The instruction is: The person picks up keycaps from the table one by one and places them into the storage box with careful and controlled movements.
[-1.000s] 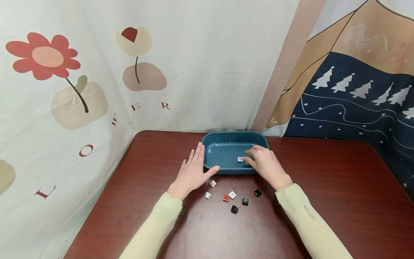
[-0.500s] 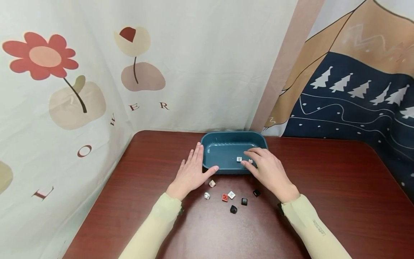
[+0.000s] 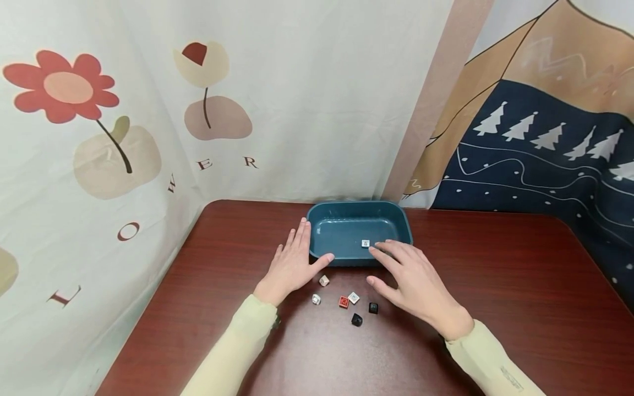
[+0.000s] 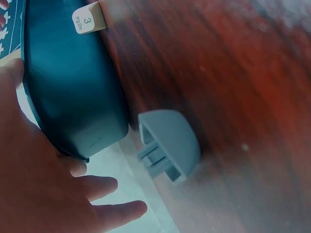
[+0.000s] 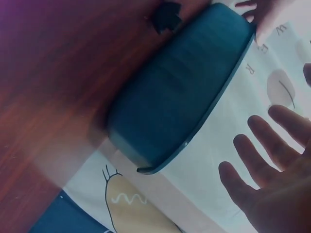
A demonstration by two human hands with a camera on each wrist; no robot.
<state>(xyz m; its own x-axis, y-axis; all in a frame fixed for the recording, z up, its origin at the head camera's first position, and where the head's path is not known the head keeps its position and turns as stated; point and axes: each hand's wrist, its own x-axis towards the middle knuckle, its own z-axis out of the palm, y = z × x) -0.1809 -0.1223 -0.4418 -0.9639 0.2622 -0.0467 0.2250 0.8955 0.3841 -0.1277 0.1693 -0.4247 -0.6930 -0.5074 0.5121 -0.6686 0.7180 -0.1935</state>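
Note:
In the head view my left hand (image 3: 289, 261) rests against the left end of a dark teal plastic tray (image 3: 317, 254), fingers straight and thumb at the front rim. My right hand (image 3: 418, 280) is spread over the tray's front right corner and holds nothing. Inside the tray lies a white keycap (image 3: 365, 243). Several keycaps lie loose before it: a cream one (image 3: 324, 280), a white one on its side (image 3: 316, 299), a red one (image 3: 344, 301) beside another white one (image 3: 353, 297), and black ones (image 3: 373, 308). The left wrist view shows "3 PgDn" on the cream keycap (image 4: 86, 20).
The reddish-brown table (image 3: 238, 242) extends to both sides of the tray. Behind it hangs a pale curtain (image 3: 322, 110) with printed flowers and letters, and a navy fabric with trees (image 3: 535, 165) at the right.
My right hand has drawn back from inside the tray toward me, its fingers spreading and leaving a small pale keycap there. It now covers a black keycap on the table. My left hand stays put.

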